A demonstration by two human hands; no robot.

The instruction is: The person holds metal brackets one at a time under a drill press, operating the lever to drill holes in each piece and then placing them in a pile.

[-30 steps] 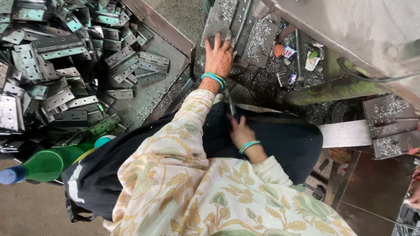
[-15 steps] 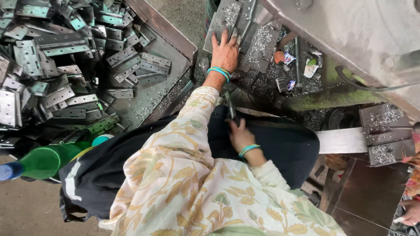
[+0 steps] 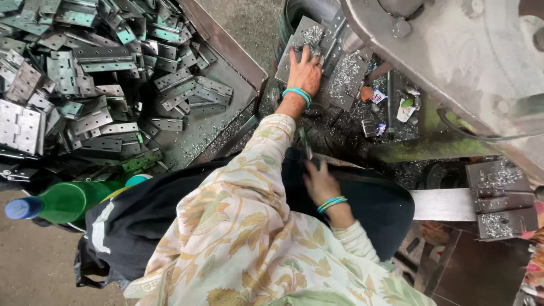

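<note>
Closest in, the floral sleeve [image 3: 238, 226] fills the bottom, over a dark cloth [image 3: 362, 209] spread across the lap. On that cloth, the right hand [image 3: 320, 182] is curled around a thin dark metal piece [image 3: 306, 148] that sticks up toward the bench; fingers closed on it, teal bangles at the wrist. Off to the left, a green bottle [image 3: 62, 201] with a blue cap lies on its side by the floor.

Further out, the left arm stretches straight ahead. The left hand [image 3: 304, 72] lies flat, fingers spread, pressing on a grey plate [image 3: 297, 45] dusted with metal shavings; it holds nothing, just palm down on the surface. Beside it, just right, a second plate [image 3: 347, 79] leans, also littered with filings.

To the far left, a tray [image 3: 226, 51] holds a heap of hinges [image 3: 85, 73], grey and greenish, piled every which way. At right, another hinge [image 3: 501, 201] sits opened on a pale bar, well apart from both hands. Above it looms the grey machine body [image 3: 453, 51].
</note>
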